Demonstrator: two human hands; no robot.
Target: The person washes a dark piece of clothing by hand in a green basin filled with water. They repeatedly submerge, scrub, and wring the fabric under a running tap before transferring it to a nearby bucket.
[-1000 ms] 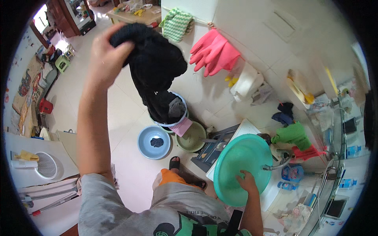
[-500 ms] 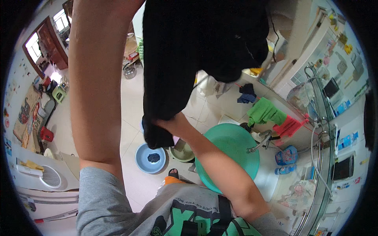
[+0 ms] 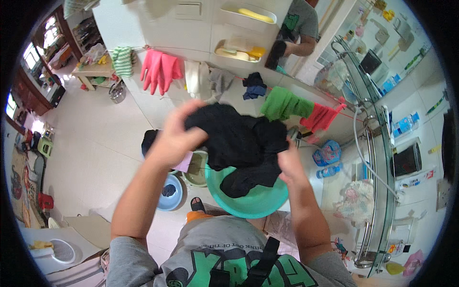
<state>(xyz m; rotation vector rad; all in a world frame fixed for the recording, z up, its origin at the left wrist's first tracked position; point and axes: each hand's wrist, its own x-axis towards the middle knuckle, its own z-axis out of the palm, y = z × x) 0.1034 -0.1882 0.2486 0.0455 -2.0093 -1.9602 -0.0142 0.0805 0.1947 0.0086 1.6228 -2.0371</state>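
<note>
We hold black cloth (image 3: pixel 227 136) over the green basin (image 3: pixel 251 208)
Our left grip (image 3: pixel 175 136) pinches its left end; the right grip (image 3: pixel 292 165), its right.

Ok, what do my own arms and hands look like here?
Your left hand and right hand are ungloved and slightly blurred. The forearms are bare, with no watch or bracelet showing. The sleeves are short and plain grey.
</note>
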